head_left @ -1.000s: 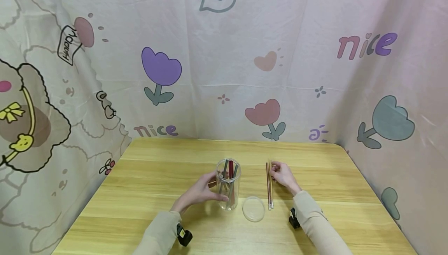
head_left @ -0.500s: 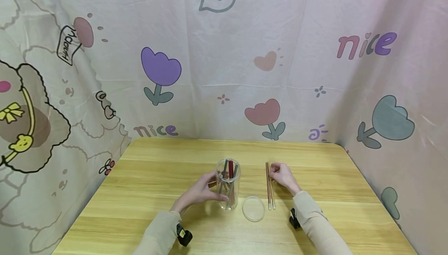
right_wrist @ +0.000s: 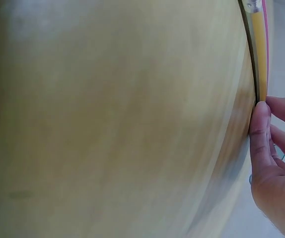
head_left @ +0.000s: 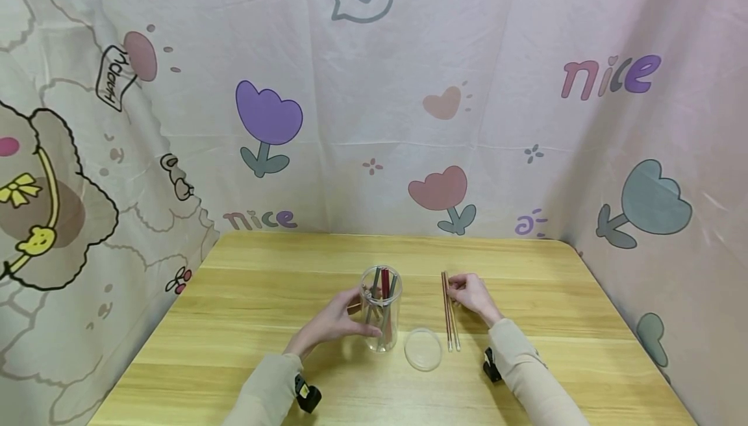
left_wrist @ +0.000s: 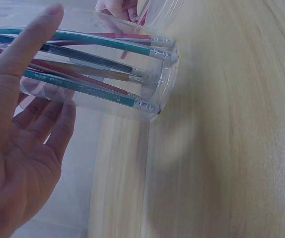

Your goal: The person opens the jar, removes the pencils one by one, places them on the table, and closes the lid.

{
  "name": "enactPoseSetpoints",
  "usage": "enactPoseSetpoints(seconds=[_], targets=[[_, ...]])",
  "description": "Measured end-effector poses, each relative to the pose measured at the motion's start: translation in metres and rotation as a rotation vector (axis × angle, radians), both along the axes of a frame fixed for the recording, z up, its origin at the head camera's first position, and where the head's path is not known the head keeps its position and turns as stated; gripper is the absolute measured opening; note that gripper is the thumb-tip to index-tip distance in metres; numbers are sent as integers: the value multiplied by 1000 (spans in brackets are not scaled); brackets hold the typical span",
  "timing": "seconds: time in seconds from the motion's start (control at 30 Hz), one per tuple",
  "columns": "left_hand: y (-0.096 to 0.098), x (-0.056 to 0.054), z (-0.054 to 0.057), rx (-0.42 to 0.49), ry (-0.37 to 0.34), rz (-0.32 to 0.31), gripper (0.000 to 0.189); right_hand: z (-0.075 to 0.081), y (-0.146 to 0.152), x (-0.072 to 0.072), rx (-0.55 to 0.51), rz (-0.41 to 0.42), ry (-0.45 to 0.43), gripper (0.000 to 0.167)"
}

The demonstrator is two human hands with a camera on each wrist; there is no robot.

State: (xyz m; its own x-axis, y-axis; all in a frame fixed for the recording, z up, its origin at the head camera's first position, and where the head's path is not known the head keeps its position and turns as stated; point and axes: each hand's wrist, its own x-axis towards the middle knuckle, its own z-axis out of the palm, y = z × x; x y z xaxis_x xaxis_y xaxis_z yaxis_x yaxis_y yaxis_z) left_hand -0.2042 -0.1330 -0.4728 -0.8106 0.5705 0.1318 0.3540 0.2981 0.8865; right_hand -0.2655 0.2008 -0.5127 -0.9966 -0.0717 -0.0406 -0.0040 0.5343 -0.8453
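Note:
A clear cylindrical jar [head_left: 395, 322] stands upright on the table, its mouth uncovered. My left hand [head_left: 328, 323] grips it from the left side, with fingers behind and thumb in front. Inside are several pencils [left_wrist: 103, 42], green, red and dark ones, their eraser ends at the jar's bottom. To the right, my right hand [head_left: 472, 295] pinches the far end of a yellow pencil [right_wrist: 259, 54] between thumb and fingertips. A red pencil [head_left: 448, 322] lies close along the yellow one's left side; the two spread slightly apart at their near ends.
A round clear lid [head_left: 423, 350] lies flat between the jar and the loose pencils. The wooden table [head_left: 280, 263] meets a printed cloth backdrop [head_left: 362, 101] at its back and sides.
The right hand has shifted slightly left, bringing the yellow pencil's far end against the red one, while its near end swung a little right. The left hand and jar have stayed put.

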Motion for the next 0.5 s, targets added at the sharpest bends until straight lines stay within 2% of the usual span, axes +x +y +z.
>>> enactPoseSetpoints(seconds=[0.23,0.5], targets=[[0,0,-2,-3,7,5,74,-1,2,0,-22,-9,-10,36],[1,0,-2,-2,3,2,75,-1,2,0,-98,-15,-7,37]])
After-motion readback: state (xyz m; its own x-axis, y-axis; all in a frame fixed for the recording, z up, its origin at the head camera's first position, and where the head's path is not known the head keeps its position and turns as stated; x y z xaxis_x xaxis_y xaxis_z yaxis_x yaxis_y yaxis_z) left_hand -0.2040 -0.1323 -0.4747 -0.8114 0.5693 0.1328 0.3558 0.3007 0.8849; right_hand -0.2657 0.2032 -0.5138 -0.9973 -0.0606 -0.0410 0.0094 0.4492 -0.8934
